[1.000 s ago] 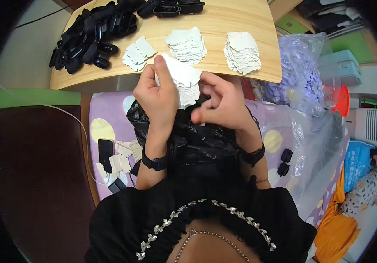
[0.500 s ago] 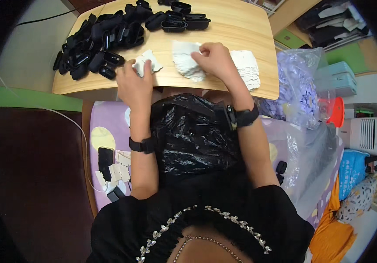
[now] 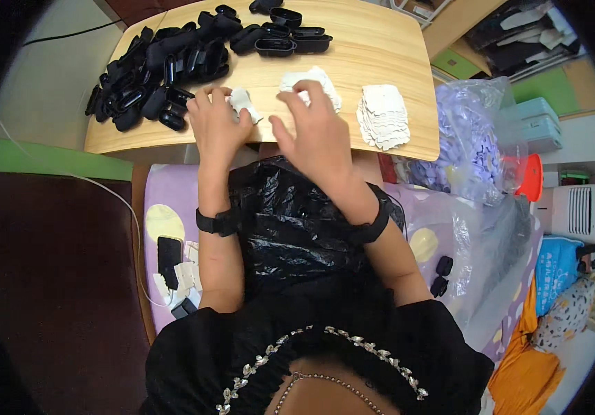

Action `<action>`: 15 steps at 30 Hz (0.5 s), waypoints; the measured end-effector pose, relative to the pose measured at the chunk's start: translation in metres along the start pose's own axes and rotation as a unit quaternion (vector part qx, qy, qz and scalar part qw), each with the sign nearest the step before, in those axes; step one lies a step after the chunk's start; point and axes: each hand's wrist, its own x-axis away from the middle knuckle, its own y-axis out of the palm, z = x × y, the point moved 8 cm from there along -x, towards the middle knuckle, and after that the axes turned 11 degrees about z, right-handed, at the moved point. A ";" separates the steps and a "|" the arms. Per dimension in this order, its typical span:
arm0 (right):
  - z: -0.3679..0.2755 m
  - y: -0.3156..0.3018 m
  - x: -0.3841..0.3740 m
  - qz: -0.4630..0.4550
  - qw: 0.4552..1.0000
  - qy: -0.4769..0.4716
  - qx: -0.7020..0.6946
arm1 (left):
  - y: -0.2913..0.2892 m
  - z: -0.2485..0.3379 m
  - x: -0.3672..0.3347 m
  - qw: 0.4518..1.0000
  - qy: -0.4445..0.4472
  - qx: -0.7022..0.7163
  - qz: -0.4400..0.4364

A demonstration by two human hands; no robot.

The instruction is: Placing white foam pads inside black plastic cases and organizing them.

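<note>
On the wooden table, my left hand [image 3: 218, 128] has its fingers and thumb closed about a flat white piece with notched edges [image 3: 244, 104]. Part of that piece is hidden by the fingers. Right of it lies a loose pile of similar white pieces [image 3: 319, 77]. My right hand [image 3: 318, 138] hovers at the near side of this pile, thumb and fingers apart, with nothing visible in them. A neater, fanned stack of white pieces [image 3: 383, 117] sits farther right. Close beyond my left hand is a big heap of small black cases [image 3: 162, 69].
More black cases [image 3: 280, 43] stand at the table's far edge. A black plastic sheet [image 3: 290, 221] covers my lap. To the left lie a phone [image 3: 169, 261] and white scraps [image 3: 187, 277]. A clear bag of purple items [image 3: 467, 138] is beside the table's right edge.
My right hand has moved left and nearer to me, off the loose pile, and its fingers have spread. My left hand's fingers have drawn in on the white piece, which has shifted slightly right.
</note>
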 end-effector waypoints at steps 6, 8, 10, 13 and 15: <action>0.018 -0.009 0.011 0.008 0.987 0.103 -0.121 | 0.003 0.008 0.024 0.778 -0.321 0.520 -0.146; 0.022 0.001 0.024 -0.109 0.926 0.261 -0.250 | -0.019 0.022 0.036 0.732 -0.350 0.570 -0.129; 0.013 -0.016 0.029 -0.111 0.892 0.290 -0.328 | -0.034 0.048 0.042 0.674 -0.375 0.626 -0.116; 0.000 -0.035 0.043 -0.118 0.800 0.340 -0.480 | -0.053 0.089 0.048 0.480 -0.429 0.757 -0.110; -0.001 -0.048 0.051 -0.145 0.776 0.377 -0.483 | -0.061 0.101 0.053 0.491 -0.412 0.759 -0.114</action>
